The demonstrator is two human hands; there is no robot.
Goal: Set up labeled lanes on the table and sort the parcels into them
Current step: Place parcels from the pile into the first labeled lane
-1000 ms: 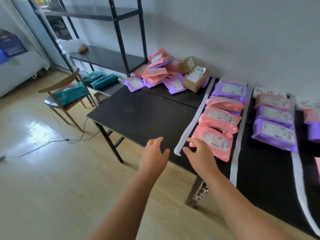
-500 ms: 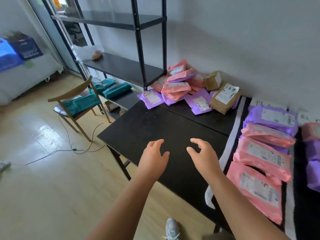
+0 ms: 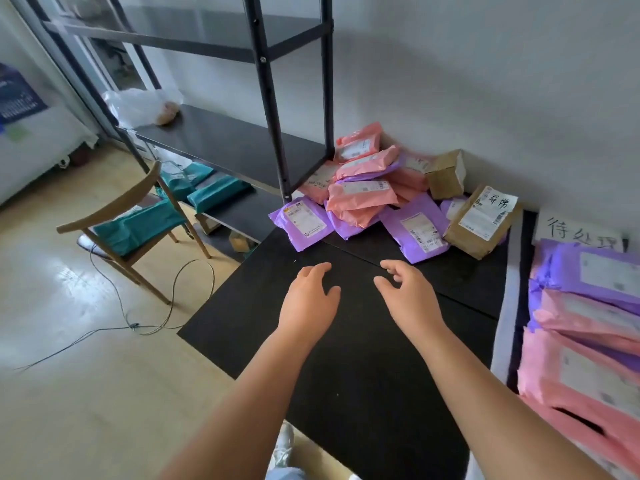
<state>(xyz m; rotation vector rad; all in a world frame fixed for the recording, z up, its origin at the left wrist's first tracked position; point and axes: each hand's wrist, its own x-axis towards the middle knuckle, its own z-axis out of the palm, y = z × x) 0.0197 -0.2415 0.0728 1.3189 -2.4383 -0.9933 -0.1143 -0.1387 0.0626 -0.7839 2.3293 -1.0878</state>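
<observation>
Reaching farther over the black desk [image 3: 346, 375] than half a second ago, nearer the unsorted heap of parcels [image 3: 363, 192] at the far edge against the wall. Left grip [image 3: 308, 299] and right grip [image 3: 412, 296] side by side above bare desk, fingers loosely curled, released as before, grasping nothing. Along the right edge, sorted parcels [image 3: 581, 358] in a lane beyond a white strip [image 3: 502, 323], handwritten label [image 3: 581, 233] at its far end.
</observation>
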